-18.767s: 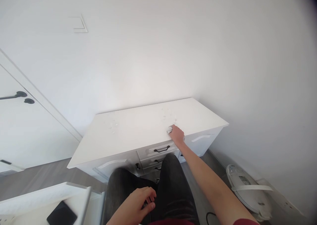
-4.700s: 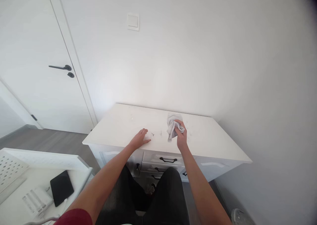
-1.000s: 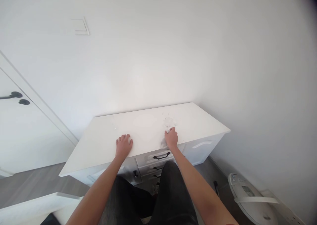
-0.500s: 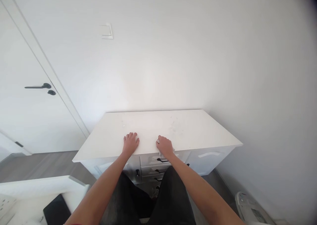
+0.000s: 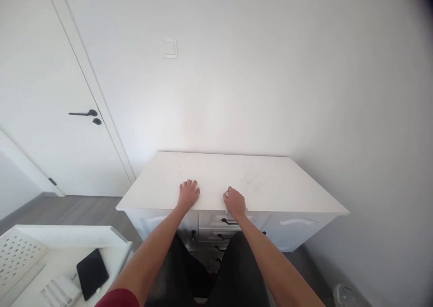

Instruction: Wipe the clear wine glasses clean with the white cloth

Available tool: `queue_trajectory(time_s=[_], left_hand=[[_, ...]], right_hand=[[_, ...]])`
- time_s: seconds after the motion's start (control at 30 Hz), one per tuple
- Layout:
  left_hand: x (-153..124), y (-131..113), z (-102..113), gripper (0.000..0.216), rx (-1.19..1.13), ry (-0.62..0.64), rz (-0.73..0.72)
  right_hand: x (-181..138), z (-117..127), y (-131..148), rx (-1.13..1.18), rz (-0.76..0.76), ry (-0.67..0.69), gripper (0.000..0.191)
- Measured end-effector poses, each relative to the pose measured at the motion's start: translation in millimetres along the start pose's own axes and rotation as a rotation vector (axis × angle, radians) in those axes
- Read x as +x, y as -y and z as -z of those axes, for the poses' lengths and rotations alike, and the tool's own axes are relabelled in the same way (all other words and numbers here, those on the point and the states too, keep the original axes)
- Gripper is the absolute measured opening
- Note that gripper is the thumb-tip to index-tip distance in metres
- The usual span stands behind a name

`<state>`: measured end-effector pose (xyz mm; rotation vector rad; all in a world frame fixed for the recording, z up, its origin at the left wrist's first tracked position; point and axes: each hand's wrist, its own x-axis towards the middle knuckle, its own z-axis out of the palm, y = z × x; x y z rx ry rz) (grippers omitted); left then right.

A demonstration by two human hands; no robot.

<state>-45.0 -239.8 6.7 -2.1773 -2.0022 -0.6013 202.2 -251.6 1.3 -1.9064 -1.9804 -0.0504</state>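
Note:
The white top of a cabinet (image 5: 203, 162) stretches before me, with grey smudges on its right half and small specks on its left. My left hand (image 5: 188, 194) rests palm down near the front edge, fingers spread, holding nothing. To its right, my right hand (image 5: 236, 203) is closed around a crumpled white cloth, perhaps a tissue. Bits of the cloth (image 5: 229, 214) show below the fist at the edge; most of it is hidden. The fist sits at the cabinet's front edge, above the drawers.
Black handles (image 5: 230, 222) stick out from the drawer fronts. At lower left, a white desk (image 5: 64, 231) with a raised border bears a black tablet (image 5: 92, 273) and a white box-like item (image 5: 61, 291). A white door (image 5: 43, 86) stands left, and a light switch (image 5: 170, 49) is on the wall.
The view has swung left, so the cabinet appears further right and more of the desk shows. Both hands keep nearly the same places on the cabinet.

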Motion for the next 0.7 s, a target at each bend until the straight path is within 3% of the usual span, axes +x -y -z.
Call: queue_trajectory(time_s=[0.7], left_hand=[[0.1,-0.4,-1.1,0.030,-0.034,0.005,0.010]], right_hand=[[-1.2,3.9,1.7,0.017,-0.025,-0.030,0.010]])
